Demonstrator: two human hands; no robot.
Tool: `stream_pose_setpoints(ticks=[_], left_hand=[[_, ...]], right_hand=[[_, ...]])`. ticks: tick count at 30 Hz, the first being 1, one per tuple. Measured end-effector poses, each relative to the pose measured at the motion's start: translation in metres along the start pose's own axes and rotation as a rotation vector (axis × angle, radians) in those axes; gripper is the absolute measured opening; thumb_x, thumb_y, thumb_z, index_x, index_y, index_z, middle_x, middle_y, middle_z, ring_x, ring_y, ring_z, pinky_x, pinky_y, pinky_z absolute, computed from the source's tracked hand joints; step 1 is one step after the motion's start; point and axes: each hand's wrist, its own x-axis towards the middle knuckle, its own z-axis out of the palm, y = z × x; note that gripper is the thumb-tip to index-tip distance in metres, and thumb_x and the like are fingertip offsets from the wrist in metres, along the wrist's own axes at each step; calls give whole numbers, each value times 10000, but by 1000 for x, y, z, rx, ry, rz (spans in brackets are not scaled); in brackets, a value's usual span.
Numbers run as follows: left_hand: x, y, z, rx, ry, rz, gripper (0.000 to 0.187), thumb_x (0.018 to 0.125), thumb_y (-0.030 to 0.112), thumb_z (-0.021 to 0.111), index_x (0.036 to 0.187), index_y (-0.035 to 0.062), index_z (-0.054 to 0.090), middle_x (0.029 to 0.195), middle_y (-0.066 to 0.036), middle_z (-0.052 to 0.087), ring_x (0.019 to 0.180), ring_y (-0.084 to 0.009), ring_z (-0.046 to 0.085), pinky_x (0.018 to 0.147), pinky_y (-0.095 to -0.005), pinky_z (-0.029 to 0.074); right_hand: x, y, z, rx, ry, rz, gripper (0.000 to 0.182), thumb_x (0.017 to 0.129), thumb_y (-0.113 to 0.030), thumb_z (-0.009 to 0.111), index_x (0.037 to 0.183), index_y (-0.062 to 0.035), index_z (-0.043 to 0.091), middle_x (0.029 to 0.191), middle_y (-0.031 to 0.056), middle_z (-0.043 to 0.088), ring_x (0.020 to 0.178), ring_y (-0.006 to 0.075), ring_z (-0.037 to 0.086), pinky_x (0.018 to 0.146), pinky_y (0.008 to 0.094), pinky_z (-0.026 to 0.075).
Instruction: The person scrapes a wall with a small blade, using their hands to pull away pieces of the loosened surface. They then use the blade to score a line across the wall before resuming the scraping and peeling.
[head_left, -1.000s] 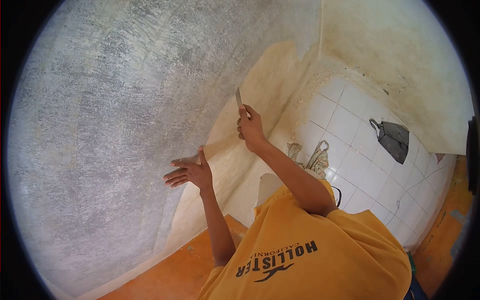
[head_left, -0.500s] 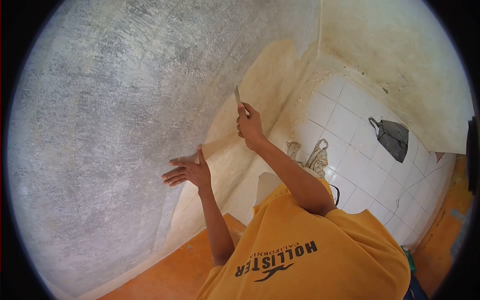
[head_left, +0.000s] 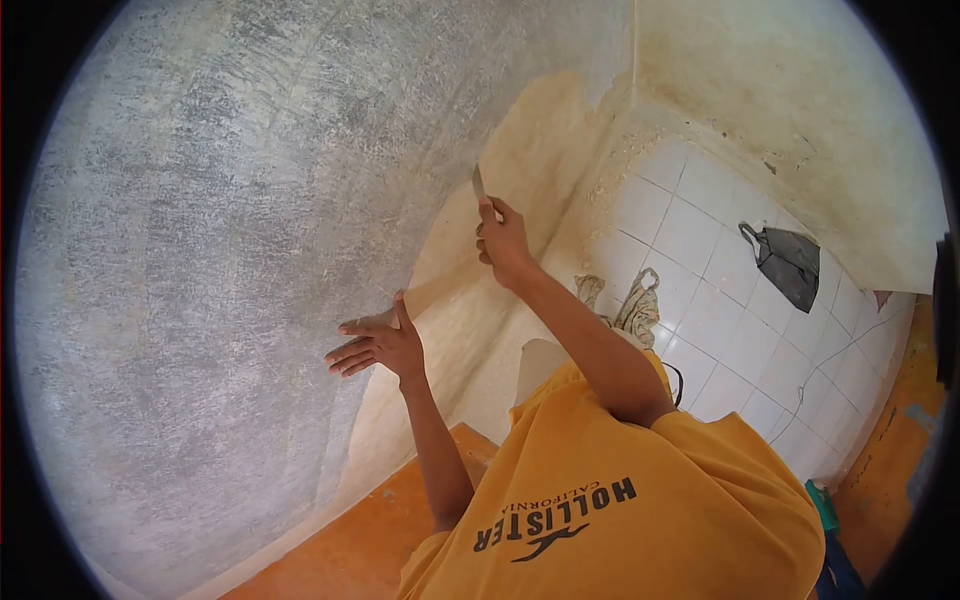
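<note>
While right hand (head_left: 505,243) grasps thin blade (head_left: 478,182) at 12 o'clock from centre, by grey wall (head_left: 250,230), left hand (head_left: 393,351) is spread, released, at 8 o'clock; dark bag (head_left: 792,270) at 3 o'clock.

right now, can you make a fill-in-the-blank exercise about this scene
The thin, flat, grey blade is in the ____ hand.
The largest word on the mustard-orange cloth shirt is ____.
The dark grey, fabric-looking item with a loop handle lies on white square floor ____.

Missing words: right; Hollister; tiles.
</note>
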Motion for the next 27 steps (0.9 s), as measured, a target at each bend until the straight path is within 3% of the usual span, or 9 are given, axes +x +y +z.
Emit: stream_pose_setpoints(ticks=[4,7,10,17,27], left_hand=[[0,1,1,22,-26,-38,1394,823,809,611,1552,27,-284,1390,-504,-422,1302,-692,-387,981,-853,-114],[0,0,1,34,-17,-22,1398,819,819,604,1552,23,-280,1404,-502,-410,1308,-693,-379,982,-855,-108],[0,1,0,9,9,12,1370,841,809,587,1557,15,-269,1396,-508,-410,1306,-683,-391,966,-852,-135],[5,5,2,33,28,10,1374,839,807,592,1557,9,-266,1398,-509,-407,1306,-685,-389,979,-843,-135],[1,-3,3,22,-5,2,1385,839,804,597,1546,-8,-275,1403,-516,-394,1311,-687,-381,985,-846,-120]], right_hand=[[-24,3,11,-46,-54,33,383,1065,-359,554,1352,-106,573,698,-28,447,519,52,350,429,252,245],[-4,-1,-1,15,-78,18,451,1056,-391,556,1395,-92,555,689,-13,469,525,72,390,439,264,336],[-14,2,7,2,-29,21,359,1060,-347,565,1329,-111,582,700,-33,452,520,54,357,427,252,262],[10,-1,-4,-33,24,1,395,1059,-360,558,1355,-100,574,706,1,490,522,81,424,417,270,333],[-8,-4,4,52,-38,77,395,1062,-359,550,1361,-102,568,702,-15,470,516,69,400,433,247,305]])
